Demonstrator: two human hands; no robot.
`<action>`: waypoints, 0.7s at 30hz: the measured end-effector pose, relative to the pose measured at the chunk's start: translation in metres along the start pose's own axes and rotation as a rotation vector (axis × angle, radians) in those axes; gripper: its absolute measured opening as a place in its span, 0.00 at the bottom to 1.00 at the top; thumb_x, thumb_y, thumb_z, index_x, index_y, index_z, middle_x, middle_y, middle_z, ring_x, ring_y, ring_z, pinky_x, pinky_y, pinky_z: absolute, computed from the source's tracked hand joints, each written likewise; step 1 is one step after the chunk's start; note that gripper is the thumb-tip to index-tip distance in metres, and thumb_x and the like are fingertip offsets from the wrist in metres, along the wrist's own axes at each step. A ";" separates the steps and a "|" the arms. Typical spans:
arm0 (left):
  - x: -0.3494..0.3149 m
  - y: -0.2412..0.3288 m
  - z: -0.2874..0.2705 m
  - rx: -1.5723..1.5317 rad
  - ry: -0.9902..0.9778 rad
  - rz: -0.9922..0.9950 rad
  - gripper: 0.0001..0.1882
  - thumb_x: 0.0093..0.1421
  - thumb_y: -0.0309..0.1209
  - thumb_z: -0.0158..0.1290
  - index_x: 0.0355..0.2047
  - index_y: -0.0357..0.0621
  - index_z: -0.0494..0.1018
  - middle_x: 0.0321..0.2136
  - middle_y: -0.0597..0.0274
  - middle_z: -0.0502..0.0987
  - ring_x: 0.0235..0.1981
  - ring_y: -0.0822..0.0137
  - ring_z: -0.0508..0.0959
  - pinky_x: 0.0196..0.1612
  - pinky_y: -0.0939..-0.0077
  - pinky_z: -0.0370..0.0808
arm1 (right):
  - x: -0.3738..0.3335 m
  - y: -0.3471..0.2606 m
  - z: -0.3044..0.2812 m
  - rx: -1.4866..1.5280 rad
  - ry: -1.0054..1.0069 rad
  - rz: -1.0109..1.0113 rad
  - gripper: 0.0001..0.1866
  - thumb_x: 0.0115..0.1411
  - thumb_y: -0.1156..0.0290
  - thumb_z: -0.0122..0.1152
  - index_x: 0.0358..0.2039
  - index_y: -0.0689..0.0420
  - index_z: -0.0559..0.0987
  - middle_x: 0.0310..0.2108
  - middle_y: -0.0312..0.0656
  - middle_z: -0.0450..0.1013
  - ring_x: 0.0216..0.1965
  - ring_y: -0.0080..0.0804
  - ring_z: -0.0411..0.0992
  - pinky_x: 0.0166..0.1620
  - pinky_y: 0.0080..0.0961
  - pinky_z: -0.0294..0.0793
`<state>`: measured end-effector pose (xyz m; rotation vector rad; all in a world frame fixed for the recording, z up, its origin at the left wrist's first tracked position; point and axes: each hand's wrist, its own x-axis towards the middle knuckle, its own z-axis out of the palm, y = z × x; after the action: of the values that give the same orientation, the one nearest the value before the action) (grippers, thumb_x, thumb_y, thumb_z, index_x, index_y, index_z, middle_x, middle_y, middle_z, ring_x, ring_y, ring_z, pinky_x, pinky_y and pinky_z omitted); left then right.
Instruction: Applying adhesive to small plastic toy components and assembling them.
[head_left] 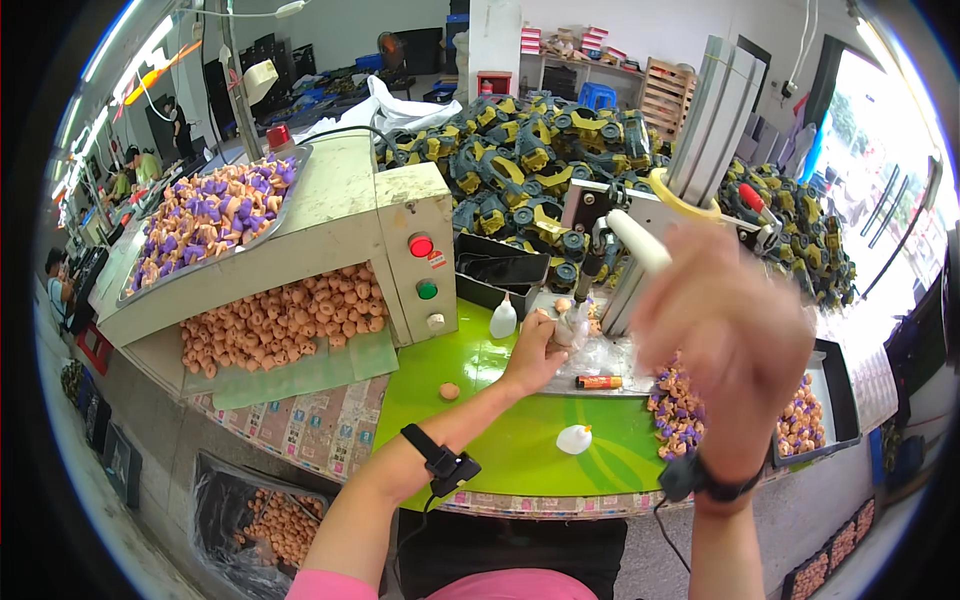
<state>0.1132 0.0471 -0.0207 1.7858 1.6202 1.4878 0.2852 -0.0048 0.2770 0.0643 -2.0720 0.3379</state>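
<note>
My left hand [535,352] reaches to the foot of a hand press [590,275], with its fingers closed by the press tip. What they hold there is too small and covered to make out. My right hand [725,320], smeared by motion, is closed around the white lever handle [638,241] of the press. Clear plastic film [605,352] lies on the press base. A red and black tube-shaped item [598,382] rests in front of it. One white squeeze bottle [503,318] stands left of the press; another [574,439] lies nearer me. A peach-coloured part [449,391] sits on the green table top [500,440].
A cream machine [415,205] with buttons stands at left, with peach parts [290,318] inside and a tray of purple-and-peach pieces [215,215] on top. More such pieces [677,410] lie at right by a black tray [848,400]. Behind rises a heap of yellow-and-black toy parts [510,165].
</note>
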 end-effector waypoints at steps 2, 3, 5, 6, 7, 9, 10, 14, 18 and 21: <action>-0.010 0.013 -0.009 -0.106 -0.036 0.047 0.23 0.48 0.20 0.58 0.46 0.36 0.66 0.41 0.53 0.61 0.41 0.58 0.69 0.40 0.73 0.72 | -0.029 -0.016 0.014 -0.114 -0.065 0.003 0.07 0.50 0.66 0.65 0.20 0.53 0.80 0.18 0.35 0.72 0.27 0.32 0.74 0.52 0.37 0.66; -0.013 0.028 -0.013 -0.254 -0.117 -0.177 0.29 0.49 0.22 0.58 0.52 0.36 0.62 0.44 0.51 0.61 0.45 0.52 0.67 0.47 0.67 0.70 | -0.042 -0.019 0.008 -0.136 -0.079 0.041 0.07 0.51 0.65 0.64 0.20 0.53 0.80 0.18 0.34 0.72 0.28 0.31 0.75 0.54 0.37 0.64; -0.029 0.038 -0.025 -0.084 -0.121 -0.082 0.31 0.49 0.25 0.59 0.54 0.36 0.61 0.47 0.49 0.60 0.49 0.51 0.65 0.53 0.65 0.65 | -0.059 -0.015 0.002 -0.143 -0.092 0.086 0.08 0.52 0.65 0.64 0.20 0.53 0.80 0.19 0.34 0.73 0.29 0.31 0.76 0.56 0.37 0.63; -0.041 0.042 -0.033 0.088 -0.126 0.016 0.33 0.50 0.27 0.59 0.56 0.36 0.60 0.50 0.48 0.60 0.53 0.50 0.62 0.58 0.63 0.60 | -0.065 -0.011 0.005 -0.150 -0.202 0.059 0.08 0.52 0.64 0.64 0.25 0.54 0.81 0.23 0.37 0.75 0.33 0.34 0.76 0.56 0.38 0.62; -0.050 0.054 -0.040 0.139 -0.096 0.060 0.34 0.50 0.27 0.59 0.57 0.37 0.59 0.51 0.49 0.60 0.53 0.50 0.63 0.57 0.64 0.62 | -0.070 -0.010 0.005 -0.170 -0.308 0.030 0.10 0.51 0.62 0.65 0.31 0.54 0.81 0.28 0.40 0.77 0.37 0.37 0.76 0.57 0.40 0.61; -0.068 0.069 -0.061 0.235 -0.086 0.081 0.35 0.49 0.28 0.59 0.57 0.38 0.59 0.52 0.49 0.60 0.53 0.50 0.62 0.56 0.63 0.62 | -0.090 -0.007 0.012 -0.150 -0.173 0.089 0.16 0.51 0.61 0.66 0.38 0.55 0.78 0.36 0.45 0.75 0.43 0.40 0.74 0.58 0.41 0.61; -0.079 0.071 -0.070 0.324 -0.073 0.096 0.36 0.49 0.28 0.60 0.58 0.39 0.59 0.53 0.49 0.59 0.53 0.50 0.62 0.56 0.63 0.62 | -0.107 -0.006 0.019 -0.128 -0.047 0.149 0.23 0.50 0.60 0.67 0.45 0.57 0.76 0.44 0.49 0.74 0.48 0.43 0.72 0.58 0.42 0.60; -0.114 0.063 -0.107 0.540 -0.085 0.019 0.37 0.48 0.31 0.61 0.58 0.40 0.59 0.55 0.50 0.58 0.54 0.50 0.62 0.56 0.61 0.62 | -0.181 -0.008 0.028 -0.157 0.156 0.652 0.30 0.50 0.67 0.67 0.53 0.62 0.69 0.53 0.53 0.66 0.53 0.47 0.65 0.54 0.41 0.63; -0.123 0.045 -0.117 0.574 -0.052 -0.050 0.38 0.48 0.33 0.61 0.58 0.39 0.59 0.53 0.50 0.62 0.51 0.50 0.64 0.55 0.58 0.63 | -0.254 -0.005 0.047 -0.248 -0.111 0.906 0.31 0.50 0.76 0.63 0.56 0.62 0.66 0.53 0.48 0.66 0.52 0.40 0.67 0.52 0.34 0.66; -0.121 0.040 -0.111 0.584 -0.078 -0.033 0.33 0.49 0.32 0.60 0.55 0.39 0.63 0.48 0.50 0.67 0.47 0.50 0.68 0.51 0.57 0.65 | -0.274 -0.008 0.072 -0.130 -0.111 1.011 0.32 0.49 0.79 0.64 0.56 0.59 0.66 0.52 0.45 0.67 0.51 0.37 0.67 0.50 0.31 0.67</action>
<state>0.0656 -0.1139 -0.0006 2.0480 2.1838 0.9663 0.3645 -0.0568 0.0096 -1.0871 -2.0842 0.8076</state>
